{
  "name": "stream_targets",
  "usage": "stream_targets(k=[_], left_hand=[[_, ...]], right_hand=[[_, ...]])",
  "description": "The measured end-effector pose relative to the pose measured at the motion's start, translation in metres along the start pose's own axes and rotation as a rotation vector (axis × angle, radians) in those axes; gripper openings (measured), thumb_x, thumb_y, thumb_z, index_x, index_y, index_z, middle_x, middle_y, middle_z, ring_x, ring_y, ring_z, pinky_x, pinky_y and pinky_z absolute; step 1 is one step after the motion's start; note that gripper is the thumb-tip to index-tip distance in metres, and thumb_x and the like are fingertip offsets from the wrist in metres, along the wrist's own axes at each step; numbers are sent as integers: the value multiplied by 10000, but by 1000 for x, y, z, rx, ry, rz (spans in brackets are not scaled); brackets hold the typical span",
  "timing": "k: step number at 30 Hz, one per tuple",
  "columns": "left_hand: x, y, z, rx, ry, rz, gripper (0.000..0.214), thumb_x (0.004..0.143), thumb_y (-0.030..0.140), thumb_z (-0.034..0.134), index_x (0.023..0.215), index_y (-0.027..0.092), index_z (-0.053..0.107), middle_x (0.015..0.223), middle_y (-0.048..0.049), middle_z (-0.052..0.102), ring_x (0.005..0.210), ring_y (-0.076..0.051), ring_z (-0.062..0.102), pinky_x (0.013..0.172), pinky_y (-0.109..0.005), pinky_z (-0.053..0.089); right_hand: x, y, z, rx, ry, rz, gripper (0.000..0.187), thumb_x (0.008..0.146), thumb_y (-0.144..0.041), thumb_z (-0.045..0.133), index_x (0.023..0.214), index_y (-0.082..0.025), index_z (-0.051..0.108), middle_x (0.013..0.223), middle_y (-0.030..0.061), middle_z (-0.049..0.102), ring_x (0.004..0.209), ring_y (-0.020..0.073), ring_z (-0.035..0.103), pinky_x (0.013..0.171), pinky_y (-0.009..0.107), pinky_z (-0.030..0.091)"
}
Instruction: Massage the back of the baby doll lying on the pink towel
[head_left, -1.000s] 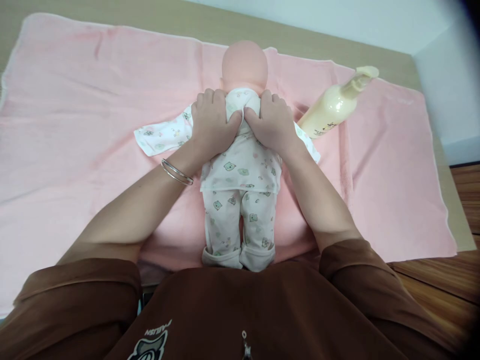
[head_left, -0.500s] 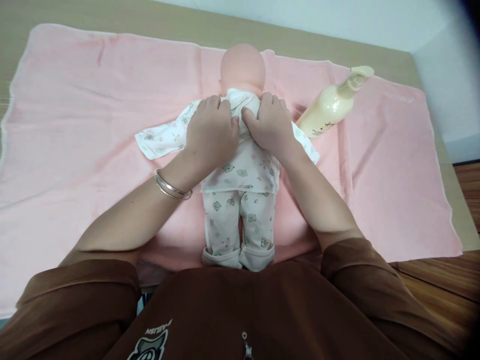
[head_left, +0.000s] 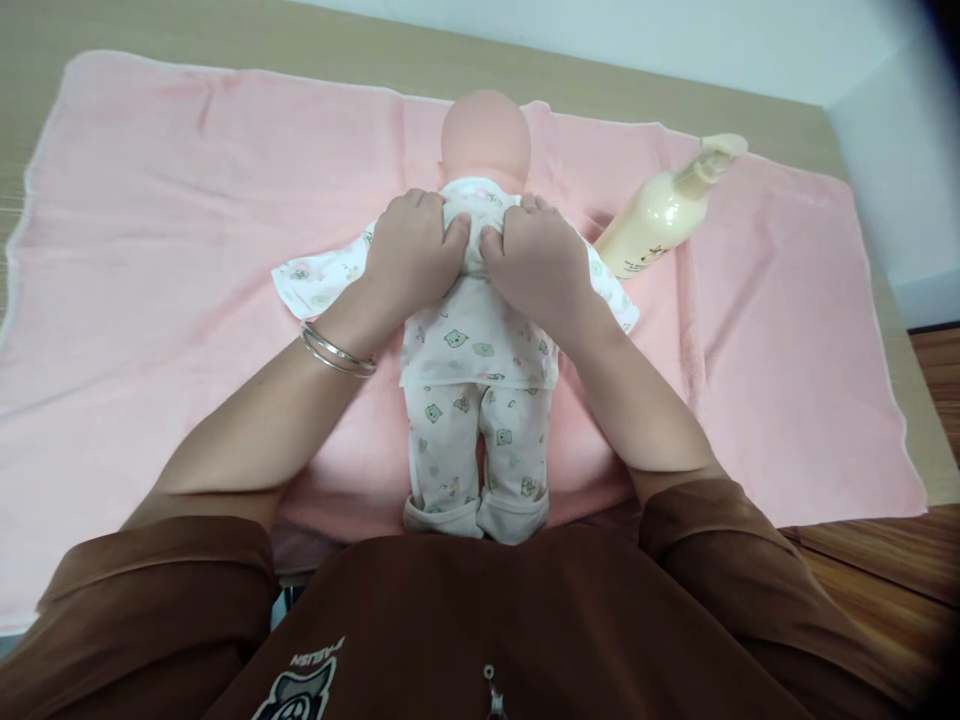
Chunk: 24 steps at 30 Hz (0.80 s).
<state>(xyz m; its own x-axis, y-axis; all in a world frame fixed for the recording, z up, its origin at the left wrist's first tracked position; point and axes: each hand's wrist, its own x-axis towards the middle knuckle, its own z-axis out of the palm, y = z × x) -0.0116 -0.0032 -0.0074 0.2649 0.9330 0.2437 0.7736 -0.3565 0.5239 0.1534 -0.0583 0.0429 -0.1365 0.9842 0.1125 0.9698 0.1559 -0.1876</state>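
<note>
Head view: both hands [head_left: 411,250] gripping doll's shirt [head_left: 472,340]

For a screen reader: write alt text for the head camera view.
The left hand and right hand grip the printed top of a baby doll lying on a pink towel; a pump bottle lies beside the doll.

I count one left hand [head_left: 412,250] and one right hand [head_left: 536,265], both mine. Under them lies one doll [head_left: 480,330]. There is one pump bottle [head_left: 660,215], one towel [head_left: 150,250], one table [head_left: 225,35], and on my left wrist, two bangles [head_left: 337,350].
</note>
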Motion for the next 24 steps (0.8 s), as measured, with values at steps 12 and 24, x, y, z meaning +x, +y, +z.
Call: stream_targets(k=[12, 24], left_hand=[[-12, 22, -8, 45, 1, -3, 228, 1054, 431, 435, 1015, 273, 595, 1222, -147, 657, 1257, -389, 575, 1127, -583, 437], [-13, 23, -12, 116, -49, 5, 405, 1004, 491, 347, 1166, 228, 610, 1234, -199, 651, 1240, -421, 569, 1118, -599, 440]], right_hand=[[8, 7, -1, 60, -26, 61, 553, 1113, -480, 271, 1256, -115, 661, 1292, 214, 685, 1309, 361, 607, 1229, 514, 423], [3, 7, -4, 54, -31, 60, 485, 1105, -467, 279, 1096, -176, 667, 1191, 183, 715, 1208, 343, 645, 1119, 500, 506]])
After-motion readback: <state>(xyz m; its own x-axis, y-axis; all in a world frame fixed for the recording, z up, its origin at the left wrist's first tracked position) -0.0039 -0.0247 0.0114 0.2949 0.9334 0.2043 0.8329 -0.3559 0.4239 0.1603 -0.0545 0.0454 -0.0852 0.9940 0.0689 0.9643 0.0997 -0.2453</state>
